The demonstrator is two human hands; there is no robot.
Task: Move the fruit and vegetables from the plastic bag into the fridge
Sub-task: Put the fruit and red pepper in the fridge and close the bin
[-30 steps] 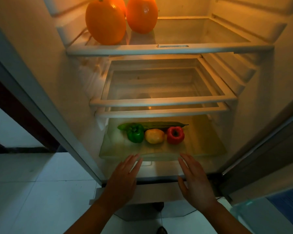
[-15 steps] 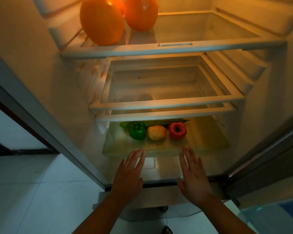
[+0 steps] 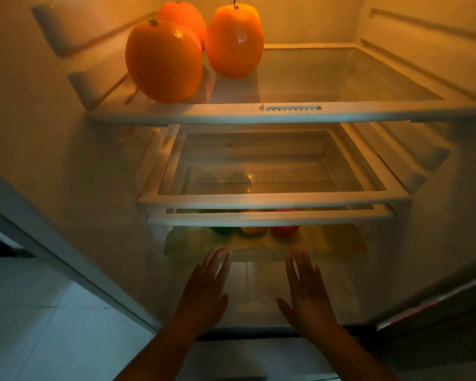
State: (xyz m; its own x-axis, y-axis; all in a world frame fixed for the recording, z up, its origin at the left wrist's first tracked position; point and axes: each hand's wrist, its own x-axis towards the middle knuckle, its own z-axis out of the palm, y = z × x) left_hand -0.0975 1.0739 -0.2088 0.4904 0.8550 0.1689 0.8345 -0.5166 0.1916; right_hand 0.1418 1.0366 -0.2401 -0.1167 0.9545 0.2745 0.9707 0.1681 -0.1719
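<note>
**A:** Where is the produce to be found?

**B:** A green pepper [image 3: 223, 230], a rounded yellow fruit [image 3: 252, 230] and a red pepper [image 3: 285, 230] are seen in the clear plastic bottom drawer [image 3: 261, 255]. They are mostly hidden under the white-rimmed glass shelf [image 3: 270, 217] just above. Large glossy orange fruits [image 3: 164, 60] are stood on the top glass shelf [image 3: 286, 112]. The plastic bag is not in view.

**A:** And how are the hands held?

**B:** The left hand [image 3: 204, 287] and the right hand [image 3: 305, 290] are held flat, with the fingers straight and close together and nothing gripped. The fingertips are set at the drawer's front rim, though firm contact cannot be confirmed.

**A:** What could go wrong from here?

**B:** If more force is applied on one side, the drawer may be skewed and jammed in its runners. With a sharp shove, the loose vegetables could be rolled against the back wall and bruised. Fingertips might be nipped between the rim and the shelf above. If anything is left in the bag, the drawer would need reopening.
</note>
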